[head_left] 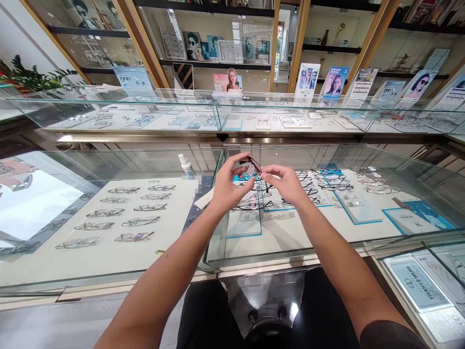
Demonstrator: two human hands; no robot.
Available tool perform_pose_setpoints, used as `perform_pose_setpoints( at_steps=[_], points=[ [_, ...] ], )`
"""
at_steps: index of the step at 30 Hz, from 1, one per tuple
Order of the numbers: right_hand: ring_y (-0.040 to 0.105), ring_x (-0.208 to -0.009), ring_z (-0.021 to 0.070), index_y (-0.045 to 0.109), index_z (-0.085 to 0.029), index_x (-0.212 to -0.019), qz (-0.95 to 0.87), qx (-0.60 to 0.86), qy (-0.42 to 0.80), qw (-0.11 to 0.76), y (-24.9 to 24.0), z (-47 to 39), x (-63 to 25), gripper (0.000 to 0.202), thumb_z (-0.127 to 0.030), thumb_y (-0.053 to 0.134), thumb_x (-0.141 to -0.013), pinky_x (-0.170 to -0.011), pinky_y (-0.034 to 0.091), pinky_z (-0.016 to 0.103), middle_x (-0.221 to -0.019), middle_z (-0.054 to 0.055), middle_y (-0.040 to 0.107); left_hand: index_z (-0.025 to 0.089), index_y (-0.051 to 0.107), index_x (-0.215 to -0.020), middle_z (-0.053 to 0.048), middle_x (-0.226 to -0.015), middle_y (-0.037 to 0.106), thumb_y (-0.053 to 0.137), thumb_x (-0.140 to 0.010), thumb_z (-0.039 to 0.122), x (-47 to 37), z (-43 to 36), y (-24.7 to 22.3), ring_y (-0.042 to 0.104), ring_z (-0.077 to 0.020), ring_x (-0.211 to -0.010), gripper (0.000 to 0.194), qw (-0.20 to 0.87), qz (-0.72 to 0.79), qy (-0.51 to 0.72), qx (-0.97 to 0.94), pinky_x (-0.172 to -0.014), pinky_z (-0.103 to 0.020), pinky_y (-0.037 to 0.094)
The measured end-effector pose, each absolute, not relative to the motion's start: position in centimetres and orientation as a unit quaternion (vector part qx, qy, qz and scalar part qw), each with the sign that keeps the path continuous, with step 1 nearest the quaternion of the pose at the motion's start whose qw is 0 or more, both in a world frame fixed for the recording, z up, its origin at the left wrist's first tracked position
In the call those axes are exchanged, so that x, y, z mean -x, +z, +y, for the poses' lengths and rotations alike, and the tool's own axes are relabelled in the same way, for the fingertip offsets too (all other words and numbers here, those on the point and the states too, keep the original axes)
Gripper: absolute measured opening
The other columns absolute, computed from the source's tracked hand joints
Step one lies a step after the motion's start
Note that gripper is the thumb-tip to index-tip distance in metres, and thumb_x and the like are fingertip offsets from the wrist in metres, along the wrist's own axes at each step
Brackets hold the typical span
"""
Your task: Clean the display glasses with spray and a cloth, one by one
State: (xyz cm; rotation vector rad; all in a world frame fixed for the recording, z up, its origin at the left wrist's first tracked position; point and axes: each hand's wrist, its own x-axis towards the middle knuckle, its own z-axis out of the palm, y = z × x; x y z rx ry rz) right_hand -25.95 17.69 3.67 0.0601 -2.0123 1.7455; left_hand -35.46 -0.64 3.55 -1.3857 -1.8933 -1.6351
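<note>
Above a glass display case, both my hands hold one pair of dark-framed glasses (255, 165). My left hand (232, 182) has its fingers curved around one side of the frame, with the thumb below. My right hand (285, 183) pinches the other side between thumb and forefinger. A small label with printed marks shows on the lens between my hands. Several rows of glasses (336, 180) lie inside the case, beneath and to the right of my right hand.
A white spray bottle (186, 166) stands on the glass left of my hands. More glasses (140, 221) lie in the left case (174, 264). Across the back runs another glass case (145, 137), with upright advertising cards (334, 81) on top.
</note>
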Motion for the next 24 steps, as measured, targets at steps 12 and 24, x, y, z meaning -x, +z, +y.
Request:
perform_pose_setpoints(
  at_steps=[12,24],
  points=[
    [0.077,-0.099,0.0255,0.086,-0.022,-0.088,-0.664,0.032,0.699,0.264,3.6,17.8,26.2,0.035,-0.051,0.093,-0.072,-0.099,0.059,0.041,-0.099,0.006,0.086,0.028,0.038,-0.146,-0.013,-0.131,0.065,0.070,-0.094,0.041,35.5,0.0,2.7,0.074,-0.0236,-0.107,0.063,0.238,-0.678,-0.556,0.418,-0.092,-0.042,0.058],
    [0.078,-0.098,0.0158,0.080,-0.020,-0.087,-0.493,0.144,0.821,0.250,6.0,25.7,21.2,0.006,-0.025,0.083,-0.087,-0.092,0.059,0.024,-0.099,0.003,0.084,0.016,0.066,-0.124,-0.003,-0.079,0.072,0.058,-0.091,0.042,41.4,-0.9,0.6,0.069,-0.0248,-0.079,0.043,0.295,-0.823,-0.353,0.334,-0.092,-0.040,0.051]
  ],
)
